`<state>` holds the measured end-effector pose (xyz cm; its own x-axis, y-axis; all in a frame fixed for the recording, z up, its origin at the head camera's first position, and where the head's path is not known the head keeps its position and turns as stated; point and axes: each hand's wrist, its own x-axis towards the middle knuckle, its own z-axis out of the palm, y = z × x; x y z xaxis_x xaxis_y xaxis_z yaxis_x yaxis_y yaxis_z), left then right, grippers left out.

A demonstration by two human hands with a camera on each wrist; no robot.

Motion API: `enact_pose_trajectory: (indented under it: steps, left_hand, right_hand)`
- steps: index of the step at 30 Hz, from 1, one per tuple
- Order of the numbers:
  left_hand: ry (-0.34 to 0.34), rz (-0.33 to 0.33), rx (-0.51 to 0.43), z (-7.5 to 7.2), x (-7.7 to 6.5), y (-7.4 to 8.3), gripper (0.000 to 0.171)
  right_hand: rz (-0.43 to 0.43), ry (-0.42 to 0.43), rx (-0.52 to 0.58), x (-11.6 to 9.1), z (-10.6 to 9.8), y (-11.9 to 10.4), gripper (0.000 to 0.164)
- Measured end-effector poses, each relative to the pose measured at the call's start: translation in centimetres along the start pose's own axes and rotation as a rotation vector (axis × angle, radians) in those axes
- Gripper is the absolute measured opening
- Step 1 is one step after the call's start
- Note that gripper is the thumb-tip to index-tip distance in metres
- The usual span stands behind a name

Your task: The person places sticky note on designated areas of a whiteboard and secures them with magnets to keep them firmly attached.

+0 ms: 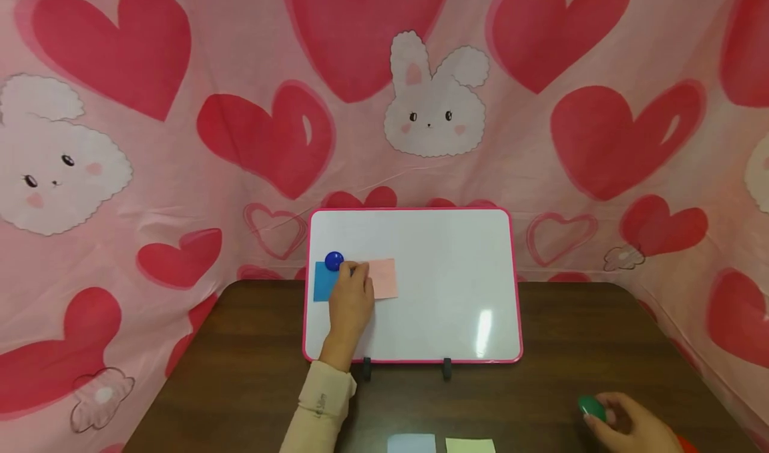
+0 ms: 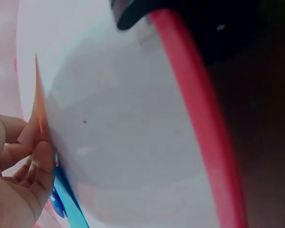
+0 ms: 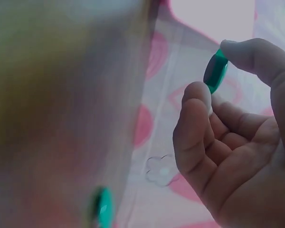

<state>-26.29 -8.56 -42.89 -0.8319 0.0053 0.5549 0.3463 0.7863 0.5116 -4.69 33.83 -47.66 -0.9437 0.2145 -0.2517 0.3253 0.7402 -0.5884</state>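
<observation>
My left hand [image 1: 351, 299] is up at the whiteboard [image 1: 447, 273], pinching the left part of a pink sticky note [image 1: 385, 279]. In the left wrist view, the pink note [image 2: 39, 114] stands edge-on along the board, its near end between thumb and fingers. Just left of it, a blue sticky note [image 1: 322, 286] lies on the board under a round blue magnet [image 1: 334, 261]; the hand covers part of this note. Low on the right, my right hand [image 1: 639, 427] pinches a round green magnet [image 3: 217, 71] between thumb and fingertips, above the table.
Two dark feet [image 1: 447, 369] hold up the pink-framed board on the brown wooden table [image 1: 252, 366]. Near the front edge lie a pale blue note [image 1: 411, 443] and a pale green note [image 1: 470, 445]. Another green magnet [image 3: 103, 208] shows in the right wrist view. Heart-patterned cloth [image 1: 240, 53] hangs behind.
</observation>
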Motion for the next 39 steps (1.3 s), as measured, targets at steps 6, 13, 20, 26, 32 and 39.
enact_pose_trajectory:
  steps: [6, 13, 20, 26, 32, 39]
  left_hand:
    - [0.022, 0.016, 0.014, 0.4, -0.5, -0.2, 0.036]
    - [0.054, 0.094, 0.031, 0.5, -1.1, -0.2, 0.033]
    - [0.041, 0.109, 0.053, 0.2, -1.6, -0.1, 0.035]
    - [0.031, 0.101, 0.070, 0.0, -1.9, -0.2, 0.037]
    - [0.008, 0.087, 0.090, -0.1, -1.9, -0.1, 0.038]
    - [-0.005, 0.083, 0.075, -0.2, -2.0, -0.2, 0.040]
  right_hand:
    - [-0.138, 0.091, -0.081, -0.4, -0.3, -3.3, 0.054]
    - [-0.248, 0.188, -0.096, -0.7, -0.3, -6.0, 0.043]
    - [-0.376, 0.284, -0.070, -0.3, 0.1, -8.6, 0.034]
    - [-0.477, 0.344, -0.041, 0.4, 0.6, -11.2, 0.034]
    - [-0.505, 0.306, 0.000, 1.2, 0.7, -13.7, 0.037]
    - [-0.570, 0.372, 0.044, 2.2, 1.3, -16.4, 0.037]
